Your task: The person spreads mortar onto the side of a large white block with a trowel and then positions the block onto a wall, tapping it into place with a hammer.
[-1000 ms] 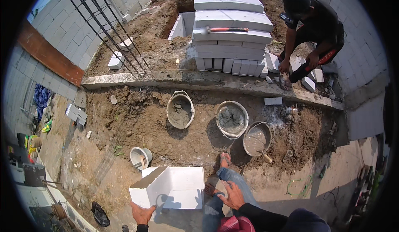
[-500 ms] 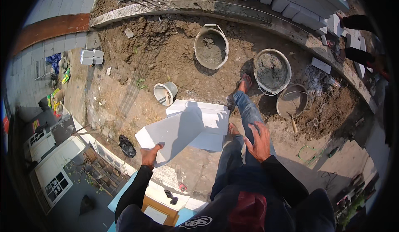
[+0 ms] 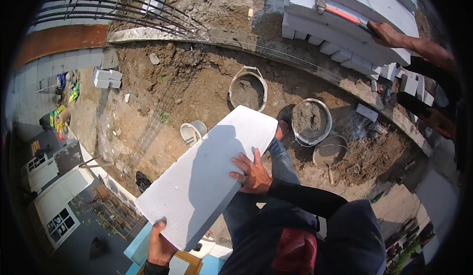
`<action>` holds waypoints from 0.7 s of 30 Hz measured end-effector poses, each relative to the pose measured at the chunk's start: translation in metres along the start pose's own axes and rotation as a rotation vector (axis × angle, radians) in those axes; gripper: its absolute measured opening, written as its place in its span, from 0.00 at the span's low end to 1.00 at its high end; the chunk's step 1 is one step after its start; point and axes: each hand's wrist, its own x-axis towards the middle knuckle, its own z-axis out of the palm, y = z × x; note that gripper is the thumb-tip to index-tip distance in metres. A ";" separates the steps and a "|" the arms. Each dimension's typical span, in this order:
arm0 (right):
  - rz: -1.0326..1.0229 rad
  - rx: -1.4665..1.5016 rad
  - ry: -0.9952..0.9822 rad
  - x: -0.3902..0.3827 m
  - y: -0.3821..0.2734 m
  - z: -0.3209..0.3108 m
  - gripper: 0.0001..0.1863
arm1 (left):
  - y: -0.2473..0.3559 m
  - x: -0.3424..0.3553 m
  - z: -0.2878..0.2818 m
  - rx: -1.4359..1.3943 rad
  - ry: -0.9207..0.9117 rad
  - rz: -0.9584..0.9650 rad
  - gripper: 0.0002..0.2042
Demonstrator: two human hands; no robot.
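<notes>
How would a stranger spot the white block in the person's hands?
Start at the big stack of white blocks, upper right, then go down and left across the concrete ledge. In the lower middle is a long white block, the left hand gripping its lower end, the right hand on its face. Unlike the stacked ones, it is held and carries a dark shadow.

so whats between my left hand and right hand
The white block lies between the left hand, at its near end, and the right hand, at its long right edge, in the head view.
</notes>
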 end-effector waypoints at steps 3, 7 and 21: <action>-0.192 -0.079 -0.184 0.060 0.024 -0.085 0.48 | 0.028 0.009 0.029 -0.079 -0.080 -0.051 0.38; -0.255 -0.179 -0.284 0.120 0.038 -0.134 0.50 | 0.068 0.048 0.049 -0.128 -0.316 -0.246 0.37; 0.593 -0.625 -0.438 0.230 0.035 -0.268 0.62 | 0.198 0.307 0.092 0.013 -0.555 -0.276 0.58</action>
